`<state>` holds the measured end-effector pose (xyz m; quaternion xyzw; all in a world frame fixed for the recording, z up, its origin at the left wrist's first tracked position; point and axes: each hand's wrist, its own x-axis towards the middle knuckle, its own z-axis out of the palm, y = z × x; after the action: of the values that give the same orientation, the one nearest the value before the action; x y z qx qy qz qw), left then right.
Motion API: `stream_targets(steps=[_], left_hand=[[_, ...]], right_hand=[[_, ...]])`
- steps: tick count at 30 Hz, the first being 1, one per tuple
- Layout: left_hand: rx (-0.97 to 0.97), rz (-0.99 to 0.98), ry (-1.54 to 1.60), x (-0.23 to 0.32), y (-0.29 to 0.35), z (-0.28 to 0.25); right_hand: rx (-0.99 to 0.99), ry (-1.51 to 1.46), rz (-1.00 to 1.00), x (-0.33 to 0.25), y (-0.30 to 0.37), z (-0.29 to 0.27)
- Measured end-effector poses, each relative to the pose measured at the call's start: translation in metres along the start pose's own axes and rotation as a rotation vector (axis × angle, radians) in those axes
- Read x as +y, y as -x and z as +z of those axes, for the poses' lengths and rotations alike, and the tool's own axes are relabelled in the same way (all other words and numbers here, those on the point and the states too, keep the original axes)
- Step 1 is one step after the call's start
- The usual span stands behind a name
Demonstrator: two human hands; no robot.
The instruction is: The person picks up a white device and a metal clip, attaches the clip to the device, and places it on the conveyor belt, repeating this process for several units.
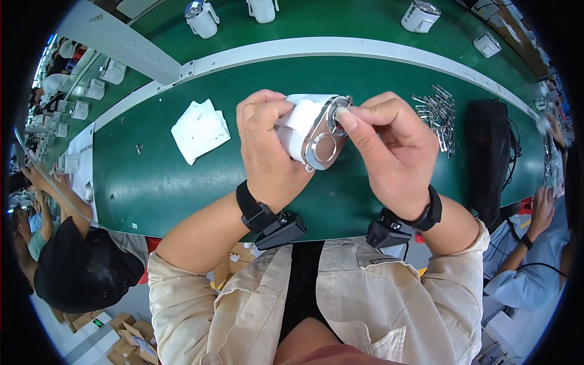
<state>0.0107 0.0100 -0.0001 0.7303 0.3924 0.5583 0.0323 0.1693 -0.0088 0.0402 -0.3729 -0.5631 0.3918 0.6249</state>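
Observation:
My left hand (267,149) grips a white plastic housing with a shiny metal faceplate (313,134), held above the green table (158,182). My right hand (389,149) touches the same part: its thumb and forefinger pinch at the round opening near the top of the faceplate. Whether a small piece sits between those fingers is hidden. Both wrists wear black bands with small black devices.
A folded white cloth (199,129) lies left of my hands. Several metal clips (439,115) are piled to the right, beside a black pouch (488,155). More white housings (202,18) stand on the green conveyor behind a white rail. Other people sit at both sides.

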Motion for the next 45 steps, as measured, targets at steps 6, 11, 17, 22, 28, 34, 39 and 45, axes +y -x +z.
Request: stream_targets(steps=[6,11,17,22,28,34,39,45], left_hand=[[0.016,0.022,-0.025,-0.002,-0.004,0.002],[0.035,0.062,-0.012,-0.005,-0.002,0.001],[0.034,0.060,0.017,-0.005,-0.005,0.000],[0.040,0.082,0.014,-0.006,-0.005,0.001],[0.031,0.057,0.007,-0.006,-0.004,0.003],[0.026,0.069,0.014,-0.007,-0.005,0.005],[-0.057,0.088,-0.035,0.001,-0.008,0.000],[-0.108,0.148,-0.015,0.001,-0.009,0.000]], right_hand=[[-0.090,0.563,-0.481,-0.005,-0.005,-0.006],[-0.087,0.555,-0.561,-0.005,-0.004,-0.005],[-0.112,0.373,-0.384,-0.009,-0.005,-0.007],[-0.087,0.362,-0.358,-0.010,-0.007,-0.005],[-0.092,0.410,-0.353,-0.008,-0.010,-0.007],[-0.110,0.455,-0.371,-0.009,-0.009,-0.009],[-0.139,-0.148,0.215,-0.010,-0.008,-0.011],[-0.322,-0.365,0.501,-0.004,-0.030,-0.030]])
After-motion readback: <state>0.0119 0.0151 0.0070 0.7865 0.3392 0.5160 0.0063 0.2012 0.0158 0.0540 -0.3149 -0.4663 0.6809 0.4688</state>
